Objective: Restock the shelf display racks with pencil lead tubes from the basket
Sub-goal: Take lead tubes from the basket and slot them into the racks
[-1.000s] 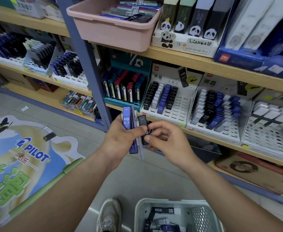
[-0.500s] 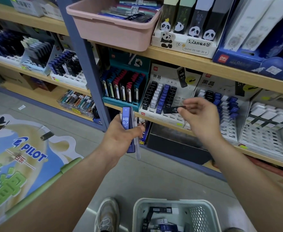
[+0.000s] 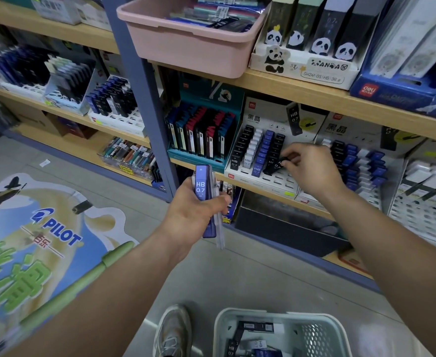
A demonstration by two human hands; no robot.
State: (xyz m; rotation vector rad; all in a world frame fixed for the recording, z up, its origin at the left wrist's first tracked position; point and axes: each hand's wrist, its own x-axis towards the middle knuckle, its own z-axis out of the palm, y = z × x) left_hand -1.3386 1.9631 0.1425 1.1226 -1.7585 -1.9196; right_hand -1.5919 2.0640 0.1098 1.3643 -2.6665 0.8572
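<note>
- Step in hand, by the look of it: slotting one tube into the rack; pinches a slim black plastic pencil lead tube (image 3: pixel 280 164) between the thumb and curled fingertips of the right hand (image 3: pixel 312 173), right of centre frame
- Sits at the front end of the black column in the white slotted plastic display rack (image 3: pixel 271 180), against the tubes already standing there; cannot tell whether its lower end has entered a slot
- Lies on a diagonal: upper end toward the hand at the right, lower end down-left toward the rack's front row; not upright like its neighbours
- Grips in the left hand (image 3: pixel 193 217), centre frame, a translucent blue rectangular tube marked HB 0.7 (image 3: pixel 202 191) with slim clear tubes (image 3: pixel 220 235) beside it; fingers wrapped round the bundle; long axes near vertical in frame, caps up
- Next, probably: righting the black tube, lining its foot over a free slot, pressing down, then loosening the pinch; risks nudging the neighbours
- More stock in the pale perforated plastic basket (image 3: pixel 219 331), bottom of frame; plenty left to shelve
</note>
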